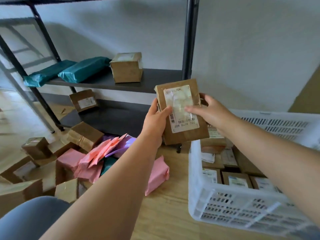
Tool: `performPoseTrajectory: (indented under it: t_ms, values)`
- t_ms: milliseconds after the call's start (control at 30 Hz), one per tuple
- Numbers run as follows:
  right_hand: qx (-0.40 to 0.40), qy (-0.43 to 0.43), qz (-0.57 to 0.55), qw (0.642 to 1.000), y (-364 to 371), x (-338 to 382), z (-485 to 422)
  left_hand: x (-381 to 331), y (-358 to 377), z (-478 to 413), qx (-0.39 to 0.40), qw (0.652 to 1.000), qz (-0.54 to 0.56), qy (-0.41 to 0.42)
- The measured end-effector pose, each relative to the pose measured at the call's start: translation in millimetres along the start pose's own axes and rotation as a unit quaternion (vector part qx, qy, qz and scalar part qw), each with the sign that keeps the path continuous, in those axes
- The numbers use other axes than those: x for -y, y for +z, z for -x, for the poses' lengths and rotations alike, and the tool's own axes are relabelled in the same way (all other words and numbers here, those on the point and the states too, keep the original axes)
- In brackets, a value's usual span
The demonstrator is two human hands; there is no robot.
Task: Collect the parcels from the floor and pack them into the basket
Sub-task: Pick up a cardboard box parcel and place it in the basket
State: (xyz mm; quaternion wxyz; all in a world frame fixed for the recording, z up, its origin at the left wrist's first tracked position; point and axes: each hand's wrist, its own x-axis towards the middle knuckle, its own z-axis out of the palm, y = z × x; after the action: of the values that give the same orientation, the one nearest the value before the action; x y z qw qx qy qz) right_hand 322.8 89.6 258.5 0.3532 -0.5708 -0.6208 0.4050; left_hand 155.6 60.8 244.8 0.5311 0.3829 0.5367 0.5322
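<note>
Floor pile point(83, 161) waits left of the part-filled basket point(194, 179), your left hand point(155, 118) and right hand point(207, 111) each have a curled grip on the brown parcel point(188, 137) by the basket's far-left corner, so next lower it into a gap.

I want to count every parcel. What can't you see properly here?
All in the head view:
Basket: right side cut off by frame; right arm covers parcels inside.
Held parcel: label print blurred, partly under fingers.
Floor pile: lower parcels buried, some behind left arm.
</note>
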Motion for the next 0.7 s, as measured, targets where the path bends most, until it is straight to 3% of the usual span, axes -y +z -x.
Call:
performPoseTrajectory:
  t_ms: [167, 300, 400, 500, 600, 700]
  values:
    - [0.008, 0.033, 0.024, 0.999, -35, -19, 0, -3, 44, -18, 0.02, 0.999, -0.046, 0.007]
    - [0.048, 0.069, -0.035, 0.996, -45, -32, 3, 6, 61, -27, 0.013, 0.999, -0.035, -0.023]
    - [0.03, 0.08, -0.033, 0.996, -52, -45, 3, 11, 67, -32, 0.02, 0.995, -0.094, -0.02]
    - [-0.017, 0.075, 0.043, 0.996, -63, -54, 7, 14, 74, -38, 0.013, 0.981, -0.191, 0.027]
    - [-0.058, 0.075, 0.169, 0.981, -74, -58, 10, 9, 79, -42, -0.02, 0.905, -0.388, 0.172]
    - [-0.079, 0.023, 0.352, 0.932, -84, -58, 13, 2, 85, -40, 0.035, 0.777, -0.546, 0.311]
